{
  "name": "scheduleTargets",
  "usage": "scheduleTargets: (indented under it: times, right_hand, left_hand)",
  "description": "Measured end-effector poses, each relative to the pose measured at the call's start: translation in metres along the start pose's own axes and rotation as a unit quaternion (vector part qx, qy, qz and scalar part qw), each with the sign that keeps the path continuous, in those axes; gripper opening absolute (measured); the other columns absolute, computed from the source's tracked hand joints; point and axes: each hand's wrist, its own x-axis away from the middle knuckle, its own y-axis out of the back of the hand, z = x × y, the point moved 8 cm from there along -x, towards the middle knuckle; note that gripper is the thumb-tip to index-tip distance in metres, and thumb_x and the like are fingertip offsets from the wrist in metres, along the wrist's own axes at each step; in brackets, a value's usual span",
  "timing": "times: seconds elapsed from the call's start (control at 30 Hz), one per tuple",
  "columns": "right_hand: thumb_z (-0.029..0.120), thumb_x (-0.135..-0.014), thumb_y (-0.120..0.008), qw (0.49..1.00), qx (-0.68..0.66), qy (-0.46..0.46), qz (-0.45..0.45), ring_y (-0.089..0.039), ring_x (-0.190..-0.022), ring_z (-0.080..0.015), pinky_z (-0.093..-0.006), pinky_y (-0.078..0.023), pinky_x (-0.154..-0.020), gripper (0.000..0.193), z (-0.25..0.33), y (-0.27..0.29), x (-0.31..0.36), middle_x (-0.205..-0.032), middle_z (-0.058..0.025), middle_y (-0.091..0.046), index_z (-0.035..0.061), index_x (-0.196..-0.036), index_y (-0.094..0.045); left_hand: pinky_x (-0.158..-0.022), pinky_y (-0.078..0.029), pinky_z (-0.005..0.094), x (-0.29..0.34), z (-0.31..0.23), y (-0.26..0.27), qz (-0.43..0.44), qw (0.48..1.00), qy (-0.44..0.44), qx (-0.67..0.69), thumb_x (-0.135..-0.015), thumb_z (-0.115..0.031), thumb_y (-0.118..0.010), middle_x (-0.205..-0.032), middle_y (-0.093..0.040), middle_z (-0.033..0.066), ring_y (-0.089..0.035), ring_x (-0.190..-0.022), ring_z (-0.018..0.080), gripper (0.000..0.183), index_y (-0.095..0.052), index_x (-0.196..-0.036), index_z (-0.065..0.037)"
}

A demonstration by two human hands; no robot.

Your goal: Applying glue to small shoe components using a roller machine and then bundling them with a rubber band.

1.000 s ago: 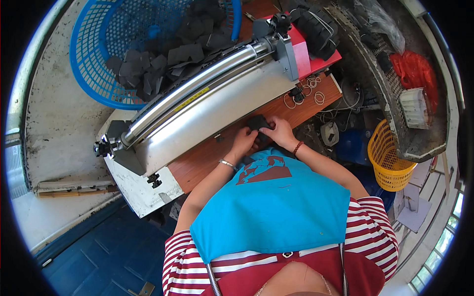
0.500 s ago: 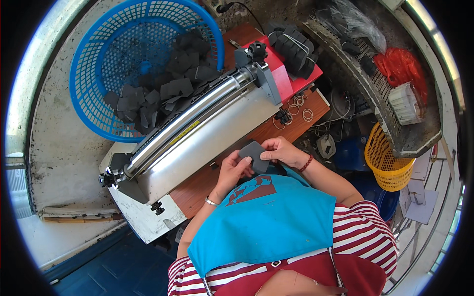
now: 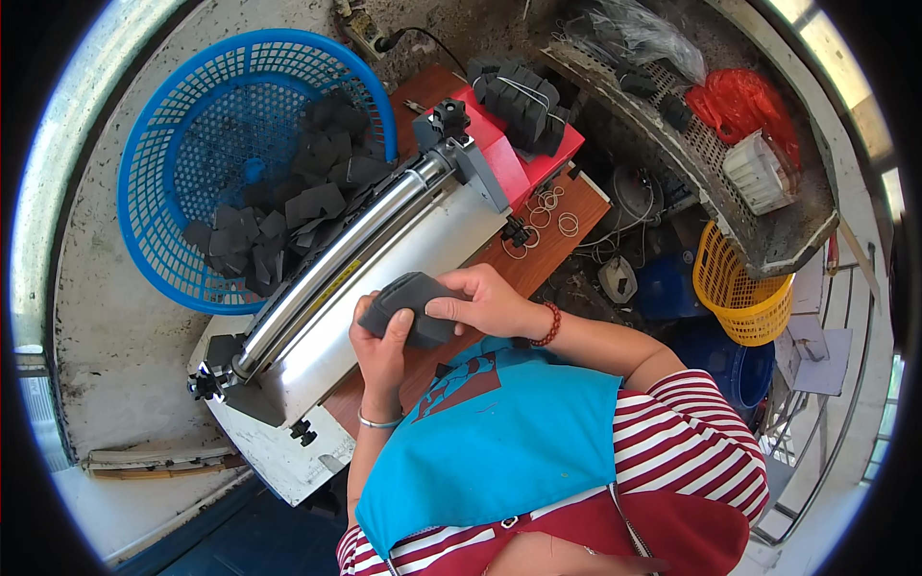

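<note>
A small stack of dark grey foam-like pieces (image 3: 411, 293) is held between both hands in front of my apron, over the front edge of a roller machine (image 3: 384, 245). My left hand (image 3: 382, 359) is closed round the left end of the stack, its thumb lying on the near face. On the other side my right hand (image 3: 488, 303) grips the stack, thumb on top and fingers partly hidden behind it. Several layers show along the stack's upper left edge. Beyond the machine's metal roller stands a blue plastic basket (image 3: 134, 206) holding many loose grey pieces (image 3: 315, 204).
A tied bundle of grey pieces (image 3: 523, 106) lies on the machine's red end cover (image 3: 495, 144). Rubber bands (image 3: 547, 200) are scattered on the brown tabletop (image 3: 579, 213). To the right are a yellow basket (image 3: 747, 317), a blue drum (image 3: 667, 286) and a red plastic bag (image 3: 744, 106).
Both hands have moved left with the grey pieces, closer to the machine. The stack has turned, so its layered edge shows. The whole view has shifted somewhat.
</note>
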Motion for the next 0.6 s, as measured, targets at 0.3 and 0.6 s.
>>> scheduleTargets:
  times: [0.3, 0.6]
  right_hand:
    - [0.024, -0.096, -0.057, 0.996, 0.003, -0.085, -0.013, -0.057, -0.056, -0.0058, -0.0198, -0.046, -0.048, 0.026, -0.023, -0.018, -0.021, -0.076, -0.0017, -0.063, -0.0004, -0.100, -0.064]
    - [0.009, -0.089, -0.066, 0.799, 0.500, 0.329, -0.055, -0.062, -0.057, -0.0101, -0.0240, -0.048, -0.052, 0.018, 0.027, -0.062, -0.019, -0.070, -0.0075, -0.067, 0.0007, -0.105, -0.066]
  left_hand:
    - [-0.088, -0.049, 0.0305, 0.009, 0.024, -0.003, 0.008, 0.948, 0.182, 0.262, -0.095, -0.012, -0.054, -0.110, -0.064, 0.0090, -0.061, -0.099, 0.0171, 0.030, -0.057, -0.122, 0.003]
    - [-0.057, -0.051, 0.0239, 0.008, 0.029, 0.055, -0.128, 0.969, 0.084, 0.196, -0.096, -0.017, -0.056, -0.090, -0.066, 0.0033, -0.061, -0.072, 0.0086, 0.022, -0.062, -0.111, -0.002]
